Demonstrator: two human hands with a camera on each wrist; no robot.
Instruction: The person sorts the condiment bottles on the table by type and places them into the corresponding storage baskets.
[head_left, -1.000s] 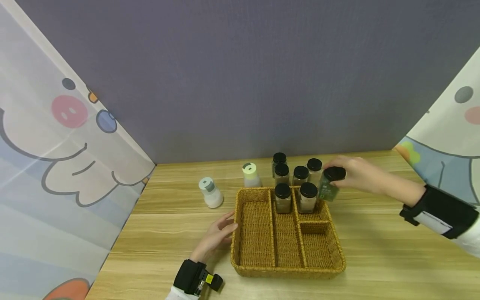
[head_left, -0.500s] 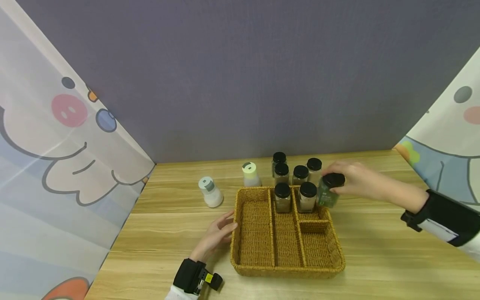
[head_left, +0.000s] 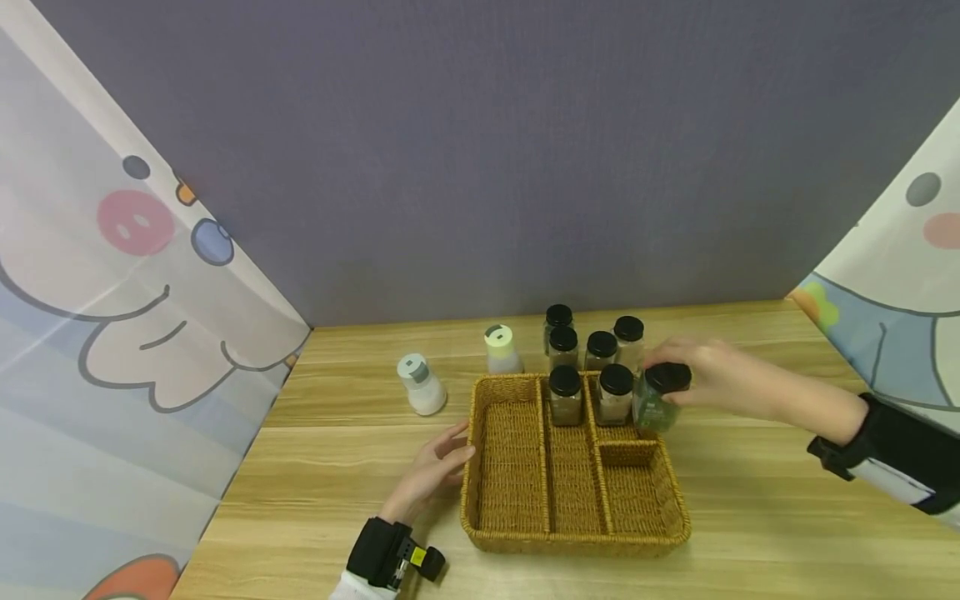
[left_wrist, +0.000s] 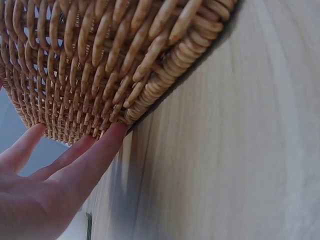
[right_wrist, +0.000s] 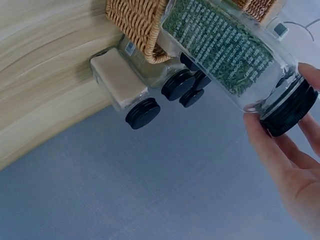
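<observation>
In the head view my right hand (head_left: pixel 708 379) holds a clear jar of green dried herbs (head_left: pixel 651 410) by its black lid, at the back right compartment of the wicker basket (head_left: pixel 573 546). The right wrist view shows fingers and thumb around the lid of the herb jar (right_wrist: pixel 222 47); the jar's base is out of sight. My left hand (head_left: pixel 431 473) rests against the basket's left side. Its extended fingertips touch the weave low down in the left wrist view. Two black-lidded jars stand in the basket: one jar (head_left: pixel 566 407) in the middle compartment, another jar (head_left: pixel 615 405) beside the herb jar.
Behind the basket several black-lidded jars (head_left: pixel 563 348) stand close together on the wooden table (head_left: pixel 315 475). A white-capped bottle (head_left: pixel 423 387) and a yellow-capped bottle (head_left: pixel 501 350) stand left of them. A grey wall panel (head_left: pixel 480 167) closes off the back.
My right hand has lowered the herb jar into the back right part of the basket, beside the jar there. The left hand has stayed in place.
</observation>
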